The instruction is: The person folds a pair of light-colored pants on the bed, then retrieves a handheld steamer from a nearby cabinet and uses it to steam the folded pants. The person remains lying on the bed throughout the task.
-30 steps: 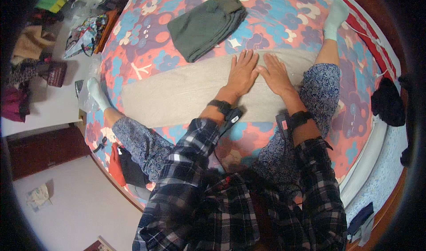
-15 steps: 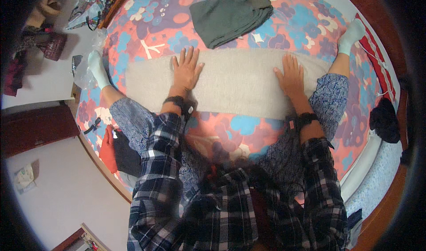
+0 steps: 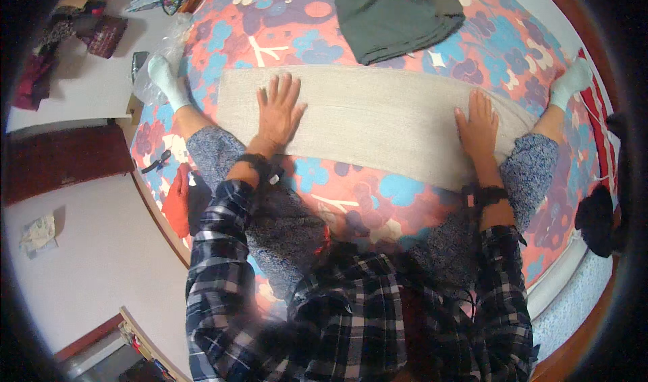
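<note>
A long beige folded cloth [image 3: 378, 118] lies flat across the bed between my outstretched legs. My left hand [image 3: 279, 115] rests on its left part, palm down with the fingers spread. On its right part lies my right hand [image 3: 480, 126], also flat, fingers stretched out and thumb apart. Neither hand grips anything. Beyond the cloth sits a folded dark green garment [image 3: 398, 22], its layered edges showing on the right. What kind of item the beige cloth is, I cannot tell.
A flowered pink and blue bedsheet [image 3: 317, 41] spreads under everything. To the left are a red cloth [image 3: 177, 203], a black strap [image 3: 156, 161] and a clear plastic bag [image 3: 169, 41]. A black bundle [image 3: 595, 221] and a red strip with white cords [image 3: 597, 122] lie along the right edge.
My hands have slid farther apart along the beige cloth, the right one toward its right end. The view has shifted, so the green garment appears farther right and higher.
</note>
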Tool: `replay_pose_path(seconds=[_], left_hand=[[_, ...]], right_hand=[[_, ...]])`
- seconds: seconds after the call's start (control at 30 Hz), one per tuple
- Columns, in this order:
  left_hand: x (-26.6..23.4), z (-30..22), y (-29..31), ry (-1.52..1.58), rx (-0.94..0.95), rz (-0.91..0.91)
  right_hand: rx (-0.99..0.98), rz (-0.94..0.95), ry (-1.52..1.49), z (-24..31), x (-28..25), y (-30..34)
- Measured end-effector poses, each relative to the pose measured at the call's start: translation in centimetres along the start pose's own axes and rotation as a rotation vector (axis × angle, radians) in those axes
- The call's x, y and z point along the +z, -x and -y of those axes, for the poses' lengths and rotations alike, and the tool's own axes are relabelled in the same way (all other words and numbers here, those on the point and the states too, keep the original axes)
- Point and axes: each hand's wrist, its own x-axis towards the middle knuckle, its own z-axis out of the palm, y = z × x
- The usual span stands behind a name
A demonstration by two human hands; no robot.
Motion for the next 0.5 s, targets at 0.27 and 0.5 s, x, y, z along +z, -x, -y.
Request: replay_pose_path(seconds=[0.27, 0.5], left_hand=[[2.2, 5.9, -0.2, 0.014, -0.250, 0.026], [2.9, 11.9, -1.2, -0.004, -0.364, 0.032]], right_hand=[[-0.009, -0.026, -0.014, -0.2, 0.0, 0.2], [-0.033, -0.089, -0.009, 0.0, 0.3, 0.4]])
